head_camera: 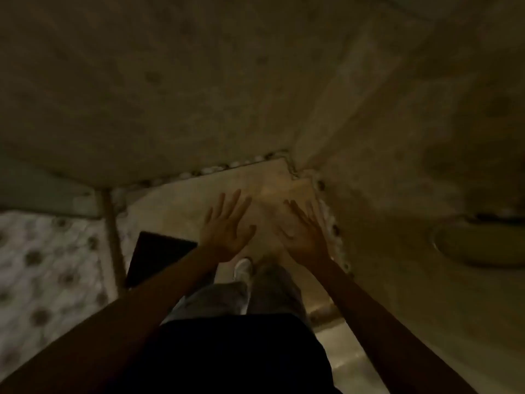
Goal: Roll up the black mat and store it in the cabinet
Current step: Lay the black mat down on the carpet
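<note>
Down low, near the body: legs and a white shoe (pixel 242 269) on the floor (pixel 176 206). Just left of the shoe, a dark flat thing, likely the black mat (pixel 159 255). Lying flat, not rolled at all. Only one corner showing, so hard to tell which way the long side runs; the corner points away from the body. A bit past the shoe, left hand (pixel 225 230) and right hand (pixel 305 233), both with fingers spread wide, holding nothing, not touching the mat. Farther out, blurry dim walls. No cabinet to pick out. Rolling and storing both left to do, by the look of it.
</note>
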`<state>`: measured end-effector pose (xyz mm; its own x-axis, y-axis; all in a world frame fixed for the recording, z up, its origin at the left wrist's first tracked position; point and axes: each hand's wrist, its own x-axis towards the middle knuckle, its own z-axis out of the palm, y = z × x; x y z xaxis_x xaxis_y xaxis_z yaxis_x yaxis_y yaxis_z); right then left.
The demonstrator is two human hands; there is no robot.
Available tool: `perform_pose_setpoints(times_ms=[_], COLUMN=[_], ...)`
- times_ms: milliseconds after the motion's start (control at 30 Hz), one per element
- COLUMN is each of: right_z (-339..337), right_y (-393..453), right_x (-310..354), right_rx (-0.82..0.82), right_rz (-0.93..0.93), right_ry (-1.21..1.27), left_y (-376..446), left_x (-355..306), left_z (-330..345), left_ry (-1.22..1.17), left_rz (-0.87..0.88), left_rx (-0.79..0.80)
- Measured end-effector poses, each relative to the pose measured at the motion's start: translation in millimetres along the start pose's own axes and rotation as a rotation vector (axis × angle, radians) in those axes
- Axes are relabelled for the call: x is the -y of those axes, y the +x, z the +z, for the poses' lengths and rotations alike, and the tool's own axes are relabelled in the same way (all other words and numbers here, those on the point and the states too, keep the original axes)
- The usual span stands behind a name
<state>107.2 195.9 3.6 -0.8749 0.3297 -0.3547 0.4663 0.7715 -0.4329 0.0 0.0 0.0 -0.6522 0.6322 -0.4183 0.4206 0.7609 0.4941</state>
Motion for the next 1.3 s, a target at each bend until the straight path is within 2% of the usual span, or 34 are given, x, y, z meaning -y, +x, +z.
perform_pose_setpoints(times_ms=[67, 233, 300, 333, 400, 600, 700, 800, 933, 1200, 1300], right_z=[5.9, 29.2, 68.2, 69.6, 86.9, 95.5, 130.9, 175.7, 253.7, 451.2, 518.7], right_y=[29.1, 109.0, 148.6, 156.6, 162.8, 180.3, 169.0, 148.1, 140.6, 184.8, 207.5], right_x=[18.8, 73.8, 94.5, 91.3, 106.4, 126.5, 138.6, 131.4, 99.4, 33.3, 12.8], right_rx=[0.154, 0.398, 0.672, 0.686, 0.759, 0.734, 0.883, 0.982, 1.071, 1.171, 1.15], right_rz=[-0.121, -0.422, -0.676, -0.68, -0.838, -0.859, -0.908, -0.95, -0.949, -1.19, -1.308], right_ry=[-0.026, -0.226, -0.393, -0.393, -0.485, -0.449, -0.551, -0.612, -0.678, -1.062, -1.192], left_y=[-12.7, -44.7, -51.7, -51.7, -62.7, -65.9, -90.4, -109.3, -118.2, -86.5, -67.3], left_x=[22.2, 56.9, 60.9, 59.4, 60.3, 69.9, 71.9, 81.3, 113.2, 205.4, 258.7], left_z=[0.2, 16.5, 58.8, 59.7, 73.3, 48.3, 84.4, 142.7, 247.0, 454.5, 500.8], left_ry=[-0.017, -0.204, -0.437, -0.388, -0.485, -0.474, -0.549, -0.593, -0.583, -0.631, -0.579], left_rz=[-0.178, -0.551, -0.877, -0.846, -0.952, -0.92, -1.049, -1.12, -1.173, -1.12, -1.057], left_rx=[-0.041, -0.235, -0.338, -0.34, -0.4, -0.464, -0.531, -0.53, -0.429, -0.208, -0.139])
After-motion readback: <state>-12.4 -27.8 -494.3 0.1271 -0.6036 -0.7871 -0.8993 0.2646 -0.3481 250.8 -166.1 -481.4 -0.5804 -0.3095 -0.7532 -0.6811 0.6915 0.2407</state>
